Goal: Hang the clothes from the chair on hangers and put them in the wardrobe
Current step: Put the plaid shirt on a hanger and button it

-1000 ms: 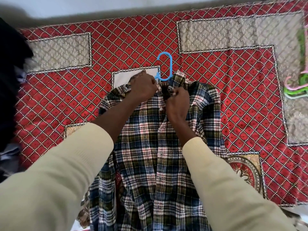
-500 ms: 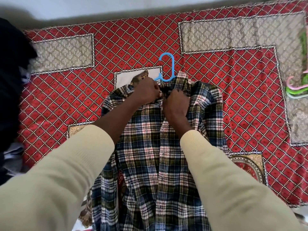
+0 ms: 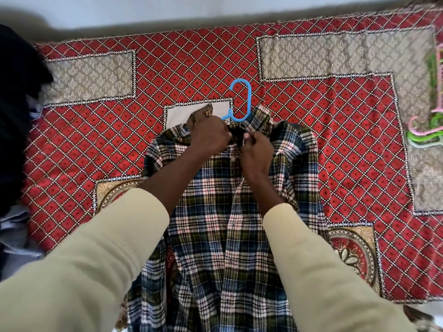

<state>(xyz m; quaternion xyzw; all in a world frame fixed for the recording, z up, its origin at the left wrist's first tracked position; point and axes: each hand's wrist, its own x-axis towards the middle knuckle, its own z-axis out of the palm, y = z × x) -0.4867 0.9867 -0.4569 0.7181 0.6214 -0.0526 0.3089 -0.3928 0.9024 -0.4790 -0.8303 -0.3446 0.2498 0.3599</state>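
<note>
A plaid shirt in blue, green and white lies front-up on the red patterned bedspread. The blue hook of a hanger sticks out above its collar; the hanger's arms are hidden inside the shirt. My left hand grips the collar's left side. My right hand pinches the collar's right edge at the top of the button placket. Both hands meet at the neck opening.
Several pink and green hangers lie at the bed's right edge. A dark pile of clothes sits at the left edge. A pale wall runs along the far side of the bed.
My hands have drawn closer together at the collar, pulling its two sides toward each other. The shirt and hanger stay in place on the bed.
</note>
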